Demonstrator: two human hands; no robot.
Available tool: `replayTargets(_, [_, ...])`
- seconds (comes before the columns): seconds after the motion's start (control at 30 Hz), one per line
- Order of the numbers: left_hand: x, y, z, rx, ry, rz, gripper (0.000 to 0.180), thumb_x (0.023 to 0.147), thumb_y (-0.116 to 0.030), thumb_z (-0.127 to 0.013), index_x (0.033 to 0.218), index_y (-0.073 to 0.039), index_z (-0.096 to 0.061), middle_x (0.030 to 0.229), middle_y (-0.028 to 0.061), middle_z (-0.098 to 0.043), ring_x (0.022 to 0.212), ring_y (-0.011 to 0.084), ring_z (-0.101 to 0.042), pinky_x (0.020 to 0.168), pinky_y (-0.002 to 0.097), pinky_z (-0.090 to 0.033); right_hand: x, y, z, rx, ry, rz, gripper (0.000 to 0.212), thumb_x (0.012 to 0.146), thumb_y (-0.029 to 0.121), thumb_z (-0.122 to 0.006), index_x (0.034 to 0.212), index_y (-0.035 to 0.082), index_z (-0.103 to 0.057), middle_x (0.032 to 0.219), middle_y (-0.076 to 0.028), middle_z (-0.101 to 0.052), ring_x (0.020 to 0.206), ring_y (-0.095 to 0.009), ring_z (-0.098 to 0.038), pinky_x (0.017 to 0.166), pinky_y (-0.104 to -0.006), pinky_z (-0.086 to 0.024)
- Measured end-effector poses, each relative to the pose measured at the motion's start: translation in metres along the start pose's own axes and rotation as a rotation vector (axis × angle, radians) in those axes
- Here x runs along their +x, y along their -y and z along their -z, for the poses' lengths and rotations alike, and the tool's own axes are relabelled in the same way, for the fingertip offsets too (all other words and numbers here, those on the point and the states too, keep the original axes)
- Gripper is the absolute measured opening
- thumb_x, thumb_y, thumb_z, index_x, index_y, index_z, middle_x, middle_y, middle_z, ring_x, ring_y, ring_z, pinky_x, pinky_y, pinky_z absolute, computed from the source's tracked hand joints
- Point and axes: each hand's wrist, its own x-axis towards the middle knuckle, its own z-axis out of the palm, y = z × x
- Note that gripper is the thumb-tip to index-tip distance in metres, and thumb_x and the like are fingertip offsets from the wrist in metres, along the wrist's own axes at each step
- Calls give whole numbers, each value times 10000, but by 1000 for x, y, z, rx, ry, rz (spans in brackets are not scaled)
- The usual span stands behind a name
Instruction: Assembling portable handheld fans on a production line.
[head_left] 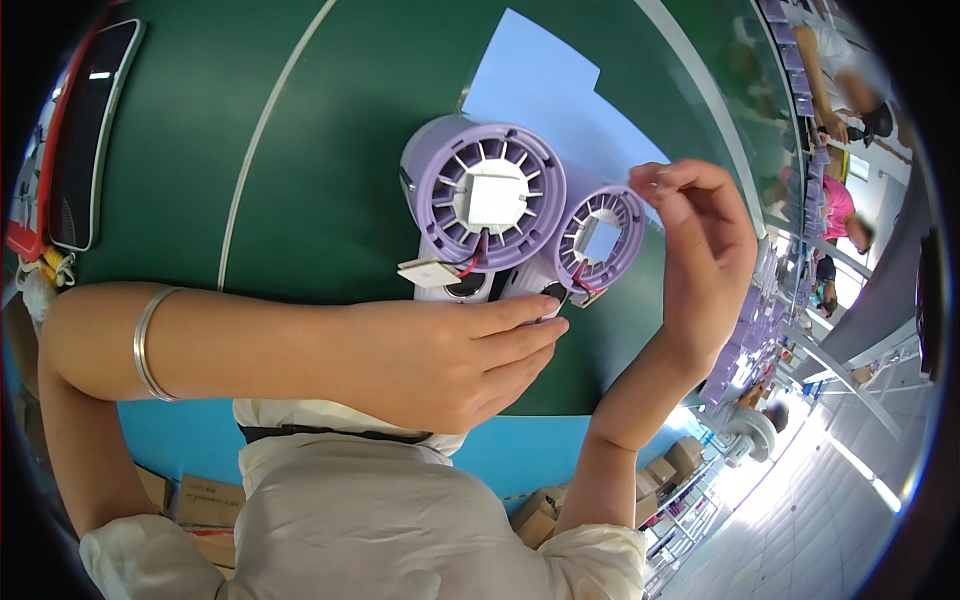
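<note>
Two purple round housings, which look like handheld fan heads, stand side by side on the green table. The larger-looking left fan (495,200) has white radial fins and a white square pad in its middle. A small white square plate (428,272) hangs by red and dark wires at its lower edge. The right fan (600,240) has a bluish square in its middle and red wires below. My left hand (470,350) is curled round the right fan's pale handle, thumb hidden. Beside the right fan's rim, my right hand (705,240) pinches something tiny that I cannot make out.
A light blue sheet (530,70) lies beyond the fans. At the far left stands a black panel (95,135) with a pale rim, beside a red edge. Cardboard boxes (210,500) sit below the table. Other people and purple parts are at the right.
</note>
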Motion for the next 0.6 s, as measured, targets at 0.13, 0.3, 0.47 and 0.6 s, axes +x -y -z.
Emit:
replayTargets(0.13, [2,1,0,9,-8,-39,316,872,-208,-575,1048,3,-731,1157,114,-703,1206,265,-623,1128,440,-428,30,-16,-2,-142,-160,193,270,925,109,-698,1158,-26,-677,1049,-82,-681,1006,-168,-644,875,-279,-494])
replayTargets(0.3, [-1,-1,-1,37,4,-45,329,877,-219,-567,1062,2,-725,1168,114,-700,1220,281,-614,1134,458,-416,64,-36,-40,-846,-210,493,372,858,217,-753,1170,20,-707,1106,-129,-679,1047,-314,-620,879,-400,-508])
replayTargets(0.47, [0,-2,-1,25,-17,-35,337,878,-232,-566,1064,1,-724,1174,115,-698,1227,295,-608,1139,475,-404,63,-43,-39,-847,-258,536,284,774,149,-829,1034,45,-778,1105,-110,-687,1045,-279,-634,845,-385,-542])
replayTargets(0.6, [-1,0,-1,40,-23,-50,336,878,-237,-564,1056,0,-725,1166,113,-699,1226,299,-609,1135,479,-406,59,-46,-45,-722,-296,463,260,770,132,-830,1009,44,-778,1090,-100,-693,998,-250,-660,848,-367,-548])
